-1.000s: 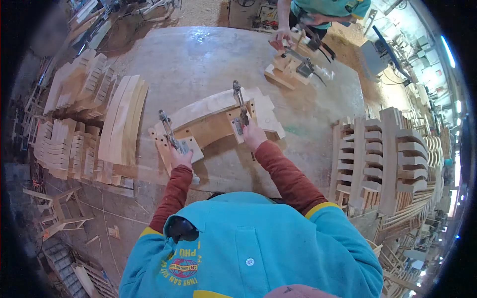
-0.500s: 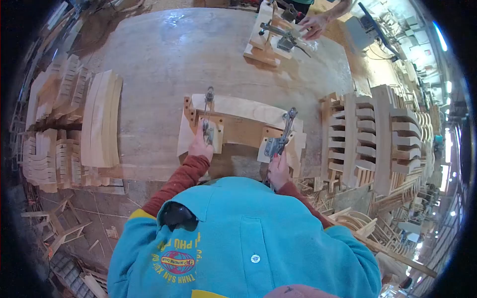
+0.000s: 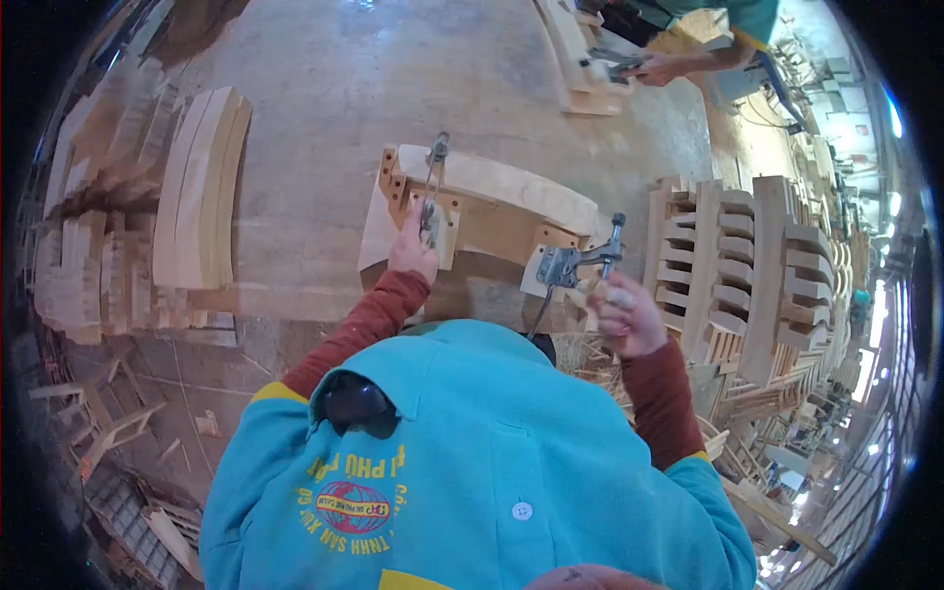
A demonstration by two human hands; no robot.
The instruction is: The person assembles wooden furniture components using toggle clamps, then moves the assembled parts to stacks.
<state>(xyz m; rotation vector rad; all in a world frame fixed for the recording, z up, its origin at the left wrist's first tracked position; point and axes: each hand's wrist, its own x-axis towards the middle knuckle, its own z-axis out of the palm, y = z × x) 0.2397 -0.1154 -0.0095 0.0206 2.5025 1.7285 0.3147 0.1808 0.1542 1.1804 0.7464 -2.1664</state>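
A curved pale wooden piece (image 3: 511, 187) lies along the far edge of a wooden jig (image 3: 492, 232) on the table. The left toggle clamp (image 3: 434, 182) reaches over the piece, and my left hand (image 3: 415, 248) is closed round its handle. At the jig's right end, the right toggle clamp (image 3: 580, 258) has its arm swung to the right, off the curved piece. My right hand (image 3: 629, 313) is beside this clamp with its fingers curled; whether they hold a small pale thing is unclear.
Curved boards (image 3: 202, 187) and stacked wooden parts (image 3: 108, 246) stand at the left. More shaped parts (image 3: 733, 265) are stacked at the right. Across the table (image 3: 344, 69), a co-worker's hand (image 3: 657, 69) is at another jig (image 3: 580, 59).
My right hand has left the right clamp's handle and moved right. That clamp's arm has swung off the piece. The co-worker's hand has moved onto the clamp there. The view has shifted.
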